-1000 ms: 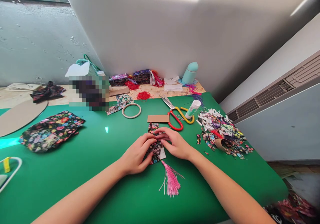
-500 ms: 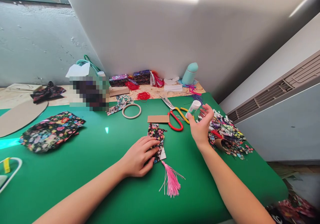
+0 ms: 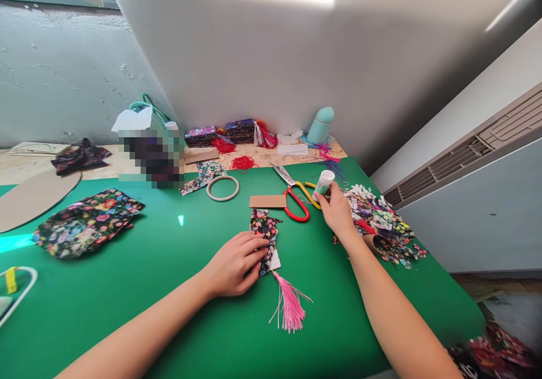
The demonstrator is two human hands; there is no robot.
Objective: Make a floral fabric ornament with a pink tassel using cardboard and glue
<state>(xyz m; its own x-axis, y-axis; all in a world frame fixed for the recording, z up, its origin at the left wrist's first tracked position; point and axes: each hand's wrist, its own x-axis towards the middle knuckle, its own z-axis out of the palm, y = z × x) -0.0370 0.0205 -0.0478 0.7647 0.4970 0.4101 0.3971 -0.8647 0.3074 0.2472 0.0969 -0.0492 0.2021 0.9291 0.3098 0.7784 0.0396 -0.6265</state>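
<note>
My left hand (image 3: pixel 239 261) rests with fingers laid flat over a narrow floral fabric piece (image 3: pixel 260 223). White paper (image 3: pixel 275 259) shows at the fabric's lower right, and a pink tassel (image 3: pixel 292 305) hangs out below it. A brown cardboard strip (image 3: pixel 267 201) touches the fabric's upper end. My right hand (image 3: pixel 336 212) is closed around an upright white-capped glue stick (image 3: pixel 323 182), thumb on the near side and fingers behind. Open scissors (image 3: pixel 298 194) with red and yellow handles lie just left of it.
Fabric scraps (image 3: pixel 383 221) are heaped on the right, with a cardboard tube (image 3: pixel 376 245). A tape ring (image 3: pixel 222 188) and a larger floral cloth (image 3: pixel 91 222) lie on the green mat (image 3: pixel 178 266). At the back stand a teal bottle (image 3: pixel 321 125) and bundles with red threads (image 3: pixel 223 144).
My right hand has closed on the glue stick, its fingers coming in from a spread pose. The glue stick has shifted slightly left. My left hand has hardly moved.
</note>
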